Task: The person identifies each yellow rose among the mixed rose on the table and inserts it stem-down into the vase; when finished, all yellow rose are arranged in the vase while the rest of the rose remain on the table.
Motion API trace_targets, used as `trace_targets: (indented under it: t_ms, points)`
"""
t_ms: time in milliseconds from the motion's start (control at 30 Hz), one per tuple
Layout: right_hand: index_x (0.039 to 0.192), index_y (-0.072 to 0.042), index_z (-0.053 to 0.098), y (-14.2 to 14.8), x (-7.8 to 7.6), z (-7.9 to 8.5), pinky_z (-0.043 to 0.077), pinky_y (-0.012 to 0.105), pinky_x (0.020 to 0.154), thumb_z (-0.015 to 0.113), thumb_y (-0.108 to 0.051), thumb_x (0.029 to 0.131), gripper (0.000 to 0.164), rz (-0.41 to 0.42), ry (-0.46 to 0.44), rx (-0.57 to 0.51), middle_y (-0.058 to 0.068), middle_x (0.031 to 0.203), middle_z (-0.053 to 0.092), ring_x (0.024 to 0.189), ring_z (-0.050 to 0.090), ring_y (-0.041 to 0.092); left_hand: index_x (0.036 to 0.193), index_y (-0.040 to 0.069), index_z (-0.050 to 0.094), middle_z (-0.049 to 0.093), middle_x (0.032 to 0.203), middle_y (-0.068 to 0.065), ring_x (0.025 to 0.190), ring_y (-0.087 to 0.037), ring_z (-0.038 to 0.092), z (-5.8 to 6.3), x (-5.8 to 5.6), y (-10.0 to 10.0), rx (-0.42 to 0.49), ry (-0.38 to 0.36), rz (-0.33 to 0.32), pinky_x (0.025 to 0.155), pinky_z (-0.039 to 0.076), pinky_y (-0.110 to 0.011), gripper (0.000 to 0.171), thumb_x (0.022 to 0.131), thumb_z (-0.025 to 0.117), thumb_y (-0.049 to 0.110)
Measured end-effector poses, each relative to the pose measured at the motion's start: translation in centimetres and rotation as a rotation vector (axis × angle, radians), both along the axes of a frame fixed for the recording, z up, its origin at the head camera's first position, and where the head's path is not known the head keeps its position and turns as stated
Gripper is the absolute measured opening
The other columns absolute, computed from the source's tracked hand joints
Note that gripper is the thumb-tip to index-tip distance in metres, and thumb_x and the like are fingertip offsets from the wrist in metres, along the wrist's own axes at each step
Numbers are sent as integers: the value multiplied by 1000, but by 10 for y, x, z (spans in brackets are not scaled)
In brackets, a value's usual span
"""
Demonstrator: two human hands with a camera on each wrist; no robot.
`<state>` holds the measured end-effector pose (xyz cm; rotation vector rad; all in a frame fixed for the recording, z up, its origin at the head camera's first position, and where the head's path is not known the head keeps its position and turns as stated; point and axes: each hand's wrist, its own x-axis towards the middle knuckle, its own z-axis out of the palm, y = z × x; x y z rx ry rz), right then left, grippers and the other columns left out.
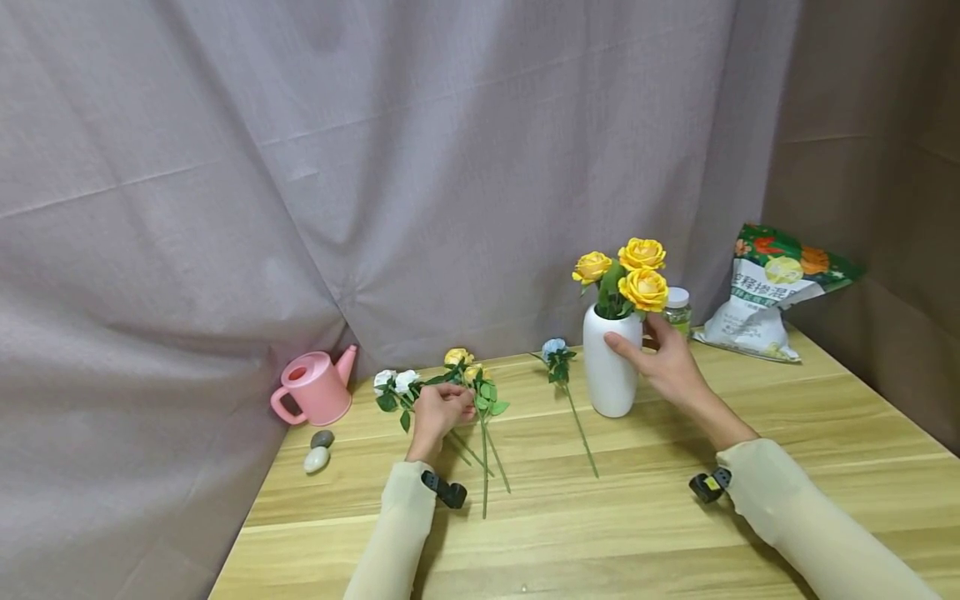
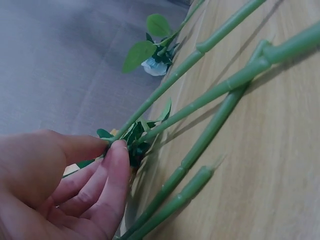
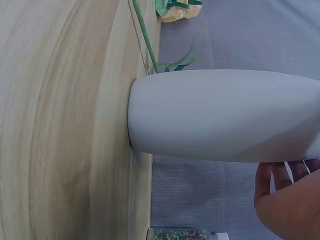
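Note:
My left hand (image 1: pixel 442 412) pinches a green rose stem (image 2: pixel 160 102) between thumb and index finger, just below its leaves. That stem belongs to one of the yellow roses (image 1: pixel 459 358) lying on the table, beside two white roses (image 1: pixel 405 382). More stems cross under the hand in the left wrist view. My right hand (image 1: pixel 670 362) grips the upper side of a white vase (image 1: pixel 611 375), thumb in front and fingers partly hidden behind. The vase stands upright on the table with several yellow roses (image 1: pixel 643 289) in it. A blue rose (image 1: pixel 555 348) lies left of the vase.
A pink watering can (image 1: pixel 318 392) stands at the table's left edge, with a grey stone (image 1: pixel 322 438) and a white stone (image 1: pixel 317 459) in front. Behind the vase is a white-lidded jar (image 1: pixel 678 310) of small beads. A printed bag (image 1: pixel 757 300) leans at the back right.

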<state>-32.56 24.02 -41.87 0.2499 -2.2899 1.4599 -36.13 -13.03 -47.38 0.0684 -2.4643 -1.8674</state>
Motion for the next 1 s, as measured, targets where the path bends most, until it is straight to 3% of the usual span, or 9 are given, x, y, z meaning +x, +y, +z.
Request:
trace_targets:
  t_ms: [267, 667, 867, 1000]
  points:
    - [143, -12, 47, 1, 0, 2, 46, 56, 104, 69, -42, 95, 61, 7, -1, -4, 14, 140, 57, 125, 56, 32, 104, 1, 74, 76, 93, -20, 80, -32, 77, 6, -2, 0, 56, 28, -18, 74, 64, -39, 19, 92, 74, 16]
    - [142, -14, 47, 2, -3, 0, 46, 56, 105, 69, -45, 94, 62, 10, -2, -9, 12, 139, 56, 125, 55, 32, 117, 0, 71, 69, 110, -24, 86, -29, 77, 8, -2, 0, 189, -6, -22, 77, 63, -37, 27, 95, 71, 16]
    - [142, -14, 47, 2, -3, -1, 46, 56, 104, 69, -45, 94, 62, 7, -2, -7, 12, 138, 57, 124, 56, 32, 118, -5, 69, 70, 108, -27, 87, -32, 77, 11, -4, 2, 276, 31, -11, 81, 62, -41, 32, 94, 71, 15]
    - [142, -14, 47, 2, -3, -2, 46, 55, 104, 69, -45, 94, 62, 6, -1, -8, 12, 137, 57, 123, 56, 31, 116, -3, 70, 69, 111, -30, 91, -34, 76, 18, -2, 8, 332, 66, -26, 80, 63, -39, 29, 93, 73, 15]
